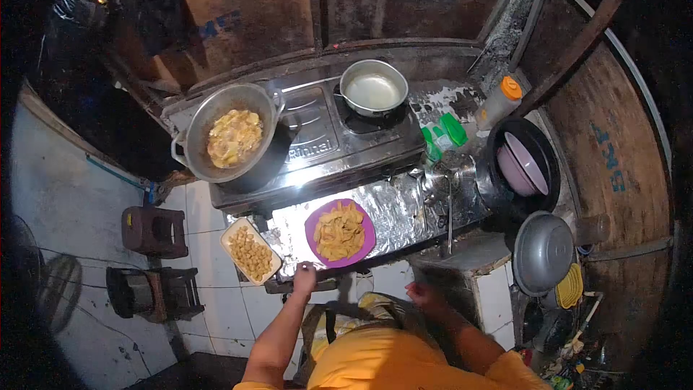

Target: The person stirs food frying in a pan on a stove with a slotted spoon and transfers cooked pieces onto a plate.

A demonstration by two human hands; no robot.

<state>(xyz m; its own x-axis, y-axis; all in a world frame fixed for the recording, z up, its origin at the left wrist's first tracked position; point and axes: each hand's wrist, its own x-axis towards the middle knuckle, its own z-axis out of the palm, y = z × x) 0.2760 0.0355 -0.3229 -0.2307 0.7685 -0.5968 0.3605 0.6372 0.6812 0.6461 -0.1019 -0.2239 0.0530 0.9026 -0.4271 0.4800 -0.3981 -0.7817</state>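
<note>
My left hand [304, 275] is closed, at the near edge of the counter just below a purple plate [310, 237] heaped with yellowish-brown food pieces [339, 231]. Whether anything is inside its fingers is hidden. To its left lies a pale tray [229, 235] of small brown chunks [250, 253]. In shadow in front of my body, my right hand [424, 295] has its fingers curled in; what they hold, if anything, does not show. On the stove's left side, a large two-handled pan [189, 130] contains yellow-brown pieces in bubbling liquid [235, 139].
A pot of pale liquid [373, 88] sits on the right of the stove [310, 119]. Right of it are a green-and-clear packet [451, 130], an orange-capped bottle [499, 103], and a black tub [545, 146] with pink basins. A long-handled utensil [450, 217] lies on the foil-covered counter [397, 206].
</note>
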